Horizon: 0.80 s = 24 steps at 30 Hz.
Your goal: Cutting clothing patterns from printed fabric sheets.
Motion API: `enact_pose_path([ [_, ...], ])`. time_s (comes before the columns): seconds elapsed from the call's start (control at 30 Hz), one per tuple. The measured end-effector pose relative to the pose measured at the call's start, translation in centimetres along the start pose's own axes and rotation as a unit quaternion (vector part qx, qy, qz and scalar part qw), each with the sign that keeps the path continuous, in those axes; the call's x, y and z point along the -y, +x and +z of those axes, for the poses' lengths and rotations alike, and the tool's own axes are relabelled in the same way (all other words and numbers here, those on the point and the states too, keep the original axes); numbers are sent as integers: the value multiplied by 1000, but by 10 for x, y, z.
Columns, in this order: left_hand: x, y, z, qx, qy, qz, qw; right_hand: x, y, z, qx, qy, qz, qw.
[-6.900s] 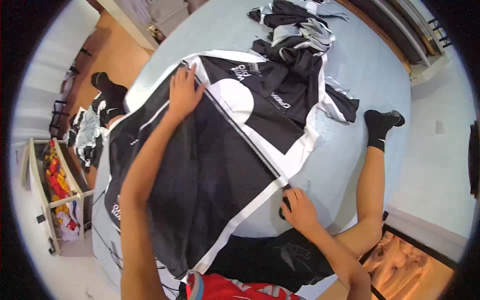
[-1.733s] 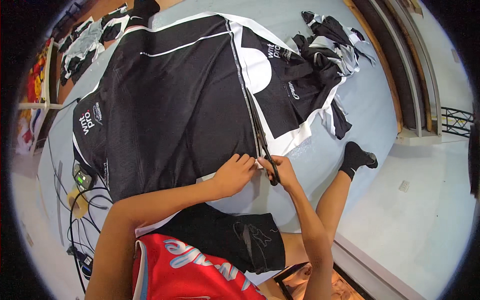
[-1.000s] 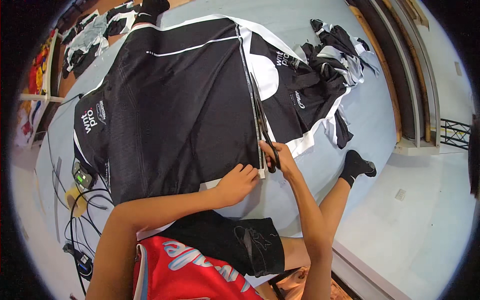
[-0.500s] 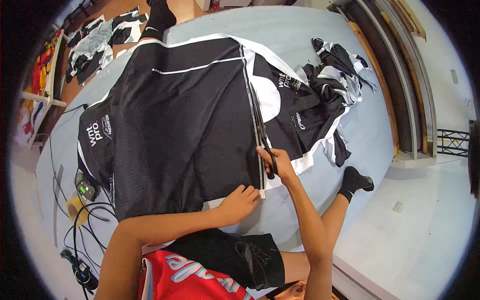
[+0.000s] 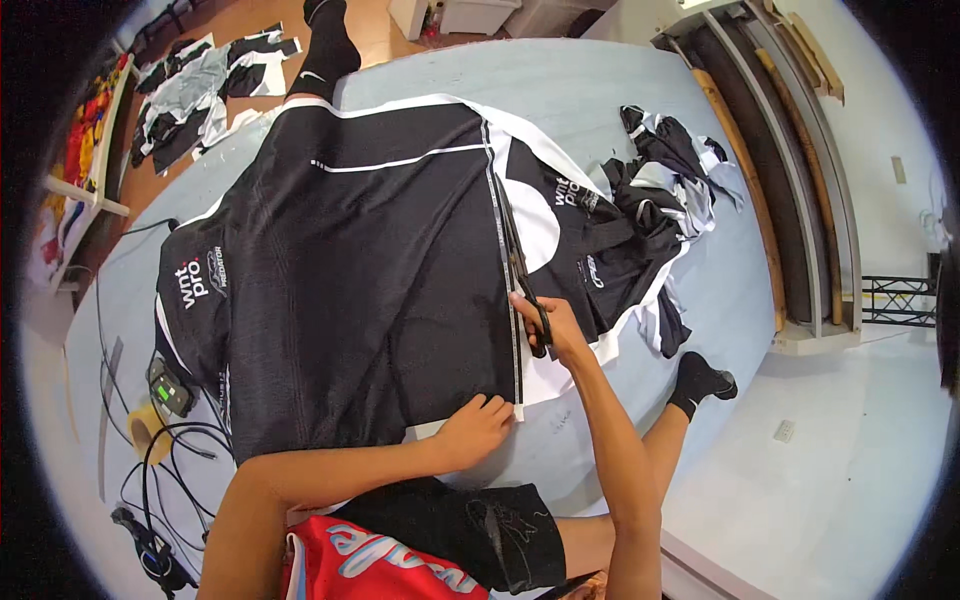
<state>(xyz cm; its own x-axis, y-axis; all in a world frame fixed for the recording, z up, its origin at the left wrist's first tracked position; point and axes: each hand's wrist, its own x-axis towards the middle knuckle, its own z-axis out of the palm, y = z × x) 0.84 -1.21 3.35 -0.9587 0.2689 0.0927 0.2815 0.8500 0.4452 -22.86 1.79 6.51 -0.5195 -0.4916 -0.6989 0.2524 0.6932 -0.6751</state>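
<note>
Spread before me on the pale table [image 5: 590,80] lies a large black printed fabric piece [image 5: 340,260] with white margins. My right hand [image 5: 552,328] grips the handles of long black scissors [image 5: 517,262]. Their blades point away from me and lie along the thin white strip at the fabric's right border; whether they are parted is hard to see. Close by, my left hand [image 5: 474,432] has its fingers curled on the near right corner of the black fabric. Right of the blades lies another black and white printed piece [image 5: 612,236], partly crumpled.
A crumpled fabric heap [image 5: 675,170] lies at the far right, before a frame with long rollers [image 5: 735,160]. At left are cables [image 5: 180,450], a tape roll [image 5: 148,428] and a small device with a lit green display [image 5: 170,388]. Fabric scraps [image 5: 200,95] cover part of the floor.
The whole view has shifted, so the table and fabric appear slightly lower. Both hands keep nearly the same places on the scissors and the fabric corner.
</note>
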Motion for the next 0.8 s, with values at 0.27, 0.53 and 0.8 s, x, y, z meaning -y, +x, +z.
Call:
enact_pose_path([
  [0.27, -1, -2, -2, 26, -5, 2, 1000, 16, 15, -2, 9, 20, 14, 1000],
  [0.53, -4, -4, 0, 34, -1, 1, 999, 23, 27, 5, -4, 1, -1, 1000],
  [0.8, -4, -5, 6, 21, 0, 2, 1000, 38, 39, 7, -14, -16, -1, 1000],
])
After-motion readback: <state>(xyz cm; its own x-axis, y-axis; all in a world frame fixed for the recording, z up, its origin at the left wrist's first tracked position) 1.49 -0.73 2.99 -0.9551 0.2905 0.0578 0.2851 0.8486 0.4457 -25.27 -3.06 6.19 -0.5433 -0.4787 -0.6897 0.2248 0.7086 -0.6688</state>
